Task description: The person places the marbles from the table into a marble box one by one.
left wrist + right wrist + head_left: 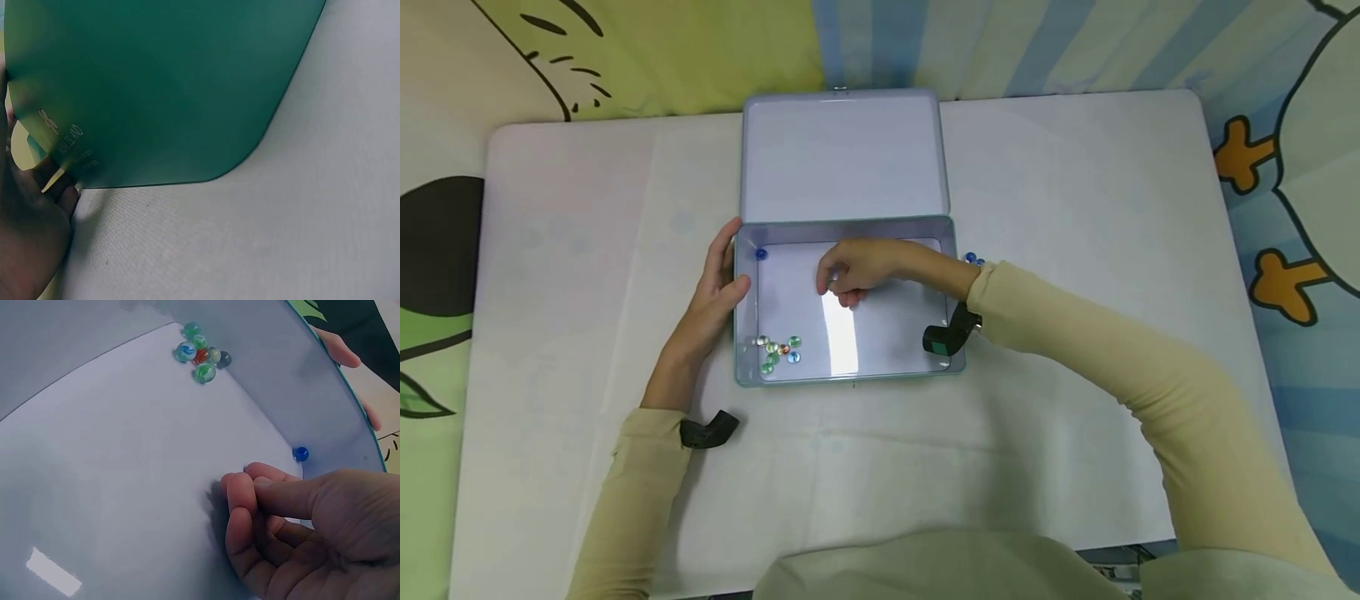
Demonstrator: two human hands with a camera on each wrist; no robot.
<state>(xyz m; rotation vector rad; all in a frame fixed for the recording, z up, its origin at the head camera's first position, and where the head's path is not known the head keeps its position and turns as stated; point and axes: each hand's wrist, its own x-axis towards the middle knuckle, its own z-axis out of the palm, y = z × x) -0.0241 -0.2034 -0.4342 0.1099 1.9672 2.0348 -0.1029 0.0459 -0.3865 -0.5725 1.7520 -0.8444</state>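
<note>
In the head view, my right hand (861,265) is over the inside of an open rectangular tin box (887,350). Thumb and index finger pinch what looks like a small marble (834,277), mostly hidden by the fingers. My left hand (703,312) rests against the box's left side, fingers extended near the rim. Its fingertips also show past the wall in the right wrist view. Several green, clear and red marbles (204,372) cluster in the near left corner. One blue marble (301,454) lies in the far left corner.
The lid (844,158) is folded back flat behind the box. Outside the right wall, blue marbles (972,257) sit on the white table (1075,183), partly covered by my right sleeve. The box's outer wall (175,94) looks green in the left wrist view.
</note>
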